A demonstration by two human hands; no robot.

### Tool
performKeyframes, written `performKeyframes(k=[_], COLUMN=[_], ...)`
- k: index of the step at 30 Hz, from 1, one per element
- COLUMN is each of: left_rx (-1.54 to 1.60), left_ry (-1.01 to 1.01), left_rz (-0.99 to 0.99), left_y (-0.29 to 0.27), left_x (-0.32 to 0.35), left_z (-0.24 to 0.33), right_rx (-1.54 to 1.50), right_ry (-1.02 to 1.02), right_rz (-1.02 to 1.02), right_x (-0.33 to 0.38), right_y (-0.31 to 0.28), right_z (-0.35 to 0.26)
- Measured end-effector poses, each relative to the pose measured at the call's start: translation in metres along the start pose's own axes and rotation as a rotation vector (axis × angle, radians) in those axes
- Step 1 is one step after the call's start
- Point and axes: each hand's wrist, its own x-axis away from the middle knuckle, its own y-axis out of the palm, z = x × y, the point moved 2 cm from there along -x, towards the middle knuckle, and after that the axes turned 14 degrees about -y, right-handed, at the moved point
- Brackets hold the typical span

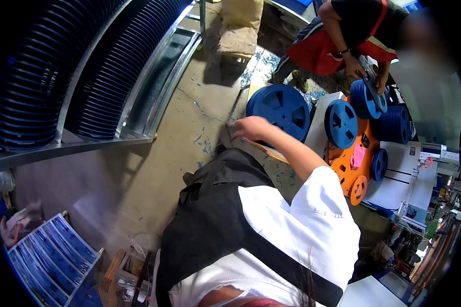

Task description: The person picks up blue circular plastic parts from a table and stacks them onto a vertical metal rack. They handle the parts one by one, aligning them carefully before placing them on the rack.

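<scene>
The large blue reel [283, 108], round and without long axis, lies right of the metal rack [92, 147]; the right hand [253, 128], nearer, overlaps its rack-side edge, fingers curled, grip indeterminable, left hand unseen.

Looks like a factory workshop to me. Left of the big blue reel [284, 109] there's a metal rack [89, 147] crammed with dark-blue discs [115, 66], a red-aproned worker [361, 23] past it, blue scraps [202, 149] on the concrete floor [161, 130] nearby, cluttered equipment [448, 153] off right.
</scene>
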Motion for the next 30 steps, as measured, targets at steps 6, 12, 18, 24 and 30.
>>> performKeyframes(k=[6, 12, 18, 24, 30], left_rx=[0.471, 0.581, 0.177, 0.112, 0.095], left_ry=[0.113, 0.121, 0.077, 0.041, 0.053], left_rz=[-0.170, -0.383, -0.140, -0.109, -0.117], left_y=[0.011, 0.041, 0.034, 0.032, 0.028], left_x=[0.018, -0.030, 0.038, 0.052, 0.044], left_z=[0.082, 0.022, 0.041, 0.050, 0.068], right_rx=[-0.039, -0.352, -0.321, -0.123, -0.015], right_ry=[0.213, 0.390, 0.516, 0.652, 0.622], right_rz=[-0.095, 0.124, 0.144, 0.301, 0.323], right_x=[0.047, 0.051, 0.016, 0.011, 0.000], right_y=[0.066, 0.168, 0.160, 0.155, 0.153], right_z=[0.164, 0.201, 0.169, 0.143, 0.145])
